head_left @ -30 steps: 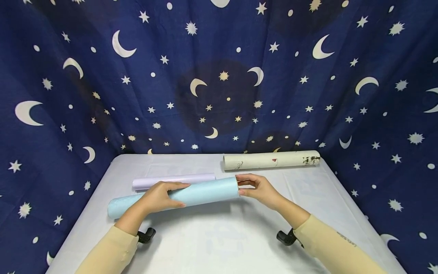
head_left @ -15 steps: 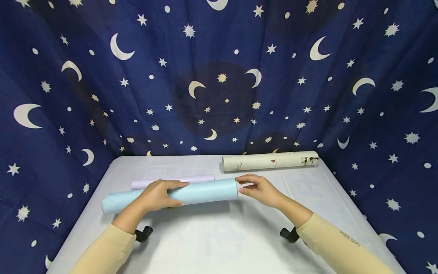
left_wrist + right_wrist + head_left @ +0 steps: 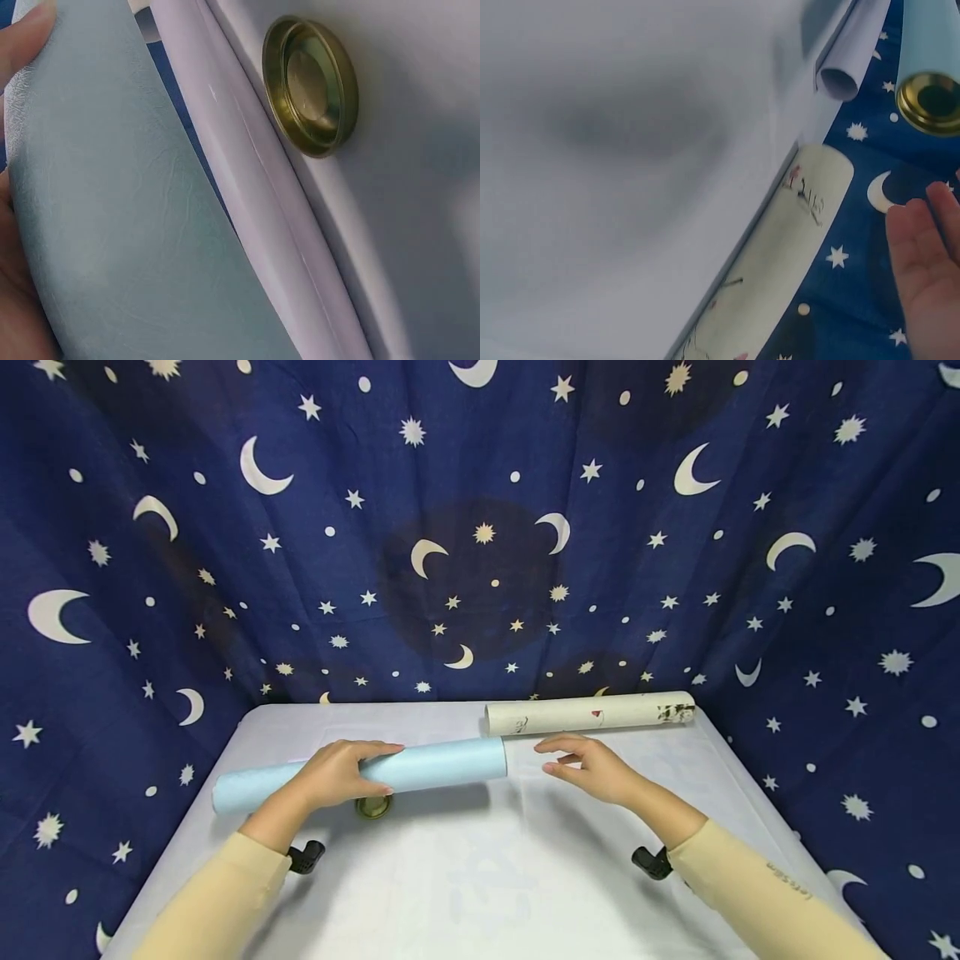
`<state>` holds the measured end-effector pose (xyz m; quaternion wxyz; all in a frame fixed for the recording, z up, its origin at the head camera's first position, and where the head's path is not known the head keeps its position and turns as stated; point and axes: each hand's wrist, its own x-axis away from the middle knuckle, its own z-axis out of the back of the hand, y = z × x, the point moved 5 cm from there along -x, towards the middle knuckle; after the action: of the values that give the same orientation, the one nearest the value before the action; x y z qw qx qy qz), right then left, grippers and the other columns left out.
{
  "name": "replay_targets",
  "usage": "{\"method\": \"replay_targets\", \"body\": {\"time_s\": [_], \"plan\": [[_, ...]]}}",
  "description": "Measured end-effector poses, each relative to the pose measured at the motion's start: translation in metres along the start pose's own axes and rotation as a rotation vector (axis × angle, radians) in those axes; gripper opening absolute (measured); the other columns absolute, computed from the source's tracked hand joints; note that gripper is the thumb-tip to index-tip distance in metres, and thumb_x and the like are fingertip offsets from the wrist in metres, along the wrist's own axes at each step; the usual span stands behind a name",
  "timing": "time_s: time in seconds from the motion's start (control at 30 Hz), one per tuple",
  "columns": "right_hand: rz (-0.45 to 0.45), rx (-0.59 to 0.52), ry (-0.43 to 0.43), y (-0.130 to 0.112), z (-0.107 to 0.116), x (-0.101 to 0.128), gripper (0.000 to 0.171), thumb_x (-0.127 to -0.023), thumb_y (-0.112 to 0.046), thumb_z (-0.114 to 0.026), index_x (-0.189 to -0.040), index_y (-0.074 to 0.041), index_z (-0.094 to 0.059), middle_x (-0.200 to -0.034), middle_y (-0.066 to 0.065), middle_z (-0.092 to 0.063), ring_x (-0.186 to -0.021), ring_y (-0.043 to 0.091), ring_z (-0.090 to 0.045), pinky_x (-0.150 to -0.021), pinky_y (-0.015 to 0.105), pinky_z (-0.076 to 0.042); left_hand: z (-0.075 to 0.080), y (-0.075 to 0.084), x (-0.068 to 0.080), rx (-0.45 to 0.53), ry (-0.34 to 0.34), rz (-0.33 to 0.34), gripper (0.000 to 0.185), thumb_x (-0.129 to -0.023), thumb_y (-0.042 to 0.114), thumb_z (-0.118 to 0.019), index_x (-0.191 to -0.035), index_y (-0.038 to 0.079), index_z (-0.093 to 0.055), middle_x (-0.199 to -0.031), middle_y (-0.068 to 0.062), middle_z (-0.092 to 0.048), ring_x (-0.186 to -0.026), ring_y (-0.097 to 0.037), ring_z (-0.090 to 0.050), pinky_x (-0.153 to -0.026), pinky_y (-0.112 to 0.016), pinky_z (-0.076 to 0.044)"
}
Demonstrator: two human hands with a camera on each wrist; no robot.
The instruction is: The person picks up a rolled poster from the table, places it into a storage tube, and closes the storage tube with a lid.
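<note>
Left hand [image 3: 341, 771] grips the light blue tube [image 3: 360, 776] around its middle, fingers curled over the top, and holds it just above the white table [image 3: 480, 877]. Keep that grip centred so the tube stays level. A brass cap [image 3: 372, 806] lies on the table directly beneath; avoid knocking it. Right hand [image 3: 592, 770] hangs free and loosely spread, just right of the tube's brass-rimmed end. Behind the blue tube lies the lilac roll [image 3: 262, 202]; farthest, at right, the cream printed tube [image 3: 588, 713].

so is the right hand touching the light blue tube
No, the right hand hangs open beside the end of the light blue tube, with a clear gap between them.
</note>
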<state>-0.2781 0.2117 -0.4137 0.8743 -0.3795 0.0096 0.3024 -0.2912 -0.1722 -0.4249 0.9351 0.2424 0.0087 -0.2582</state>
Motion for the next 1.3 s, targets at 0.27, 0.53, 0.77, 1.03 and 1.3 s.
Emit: {"method": "replay_targets", "body": {"time_s": [0.27,0.53,0.77,1.03,1.3], "plan": [[-0.038,0.128,-0.039,0.014,0.014,0.000,0.031,-0.098,-0.024,-0.067,-0.125,-0.008,-0.068,-0.130,0.011,-0.064,-0.122,0.031,-0.059,-0.095,0.047,-0.053,0.006,-0.010,-0.011,-0.037,0.015,-0.008,0.068,-0.075,0.042,-0.088,-0.138,0.034,-0.062,-0.134,0.003,-0.064,-0.119,-0.023,-0.062,-0.096,-0.049,-0.050],[-0.072,0.209,-0.093,0.029,0.024,0.001,0.030,-0.098,-0.025,-0.067,-0.124,-0.010,-0.070,-0.131,0.010,-0.062,-0.122,0.031,-0.058,-0.097,0.050,-0.051,0.012,-0.018,-0.024,-0.046,0.012,-0.003,0.069,-0.077,0.036,-0.088,-0.140,0.031,-0.061,-0.136,0.000,-0.063,-0.123,-0.027,-0.060,-0.099,-0.052,-0.048],[-0.114,0.273,-0.134,0.039,0.036,0.003,0.029,-0.097,-0.026,-0.068,-0.123,-0.012,-0.071,-0.133,0.014,-0.061,-0.124,0.035,-0.056,-0.097,0.053,-0.050,0.017,-0.029,-0.033,-0.081,0.033,0.007,0.071,-0.076,0.037,-0.088,-0.140,0.029,-0.061,-0.137,0.000,-0.063,-0.123,-0.027,-0.059,-0.101,-0.052,-0.046],[-0.108,0.322,-0.116,0.045,0.055,-0.003,0.029,-0.096,-0.021,-0.069,-0.122,-0.009,-0.071,-0.130,0.013,-0.063,-0.126,0.039,-0.053,-0.098,0.055,-0.049,0.018,-0.045,-0.042,-0.068,-0.005,0.076,0.072,-0.078,0.036,-0.087,-0.143,0.034,-0.057,-0.144,-0.002,-0.057,-0.126,-0.028,-0.056,-0.102,-0.054,-0.045],[-0.118,0.390,-0.077,0.063,0.066,-0.012,0.029,-0.098,-0.020,-0.067,-0.123,-0.006,-0.070,-0.129,0.017,-0.063,-0.123,0.039,-0.056,-0.103,0.056,-0.043,0.012,-0.051,-0.051,-0.078,-0.043,0.049,0.071,-0.085,0.027,-0.083,-0.148,0.027,-0.051,-0.148,-0.006,-0.052,-0.133,-0.033,-0.050,-0.106,-0.055,-0.041]]}}
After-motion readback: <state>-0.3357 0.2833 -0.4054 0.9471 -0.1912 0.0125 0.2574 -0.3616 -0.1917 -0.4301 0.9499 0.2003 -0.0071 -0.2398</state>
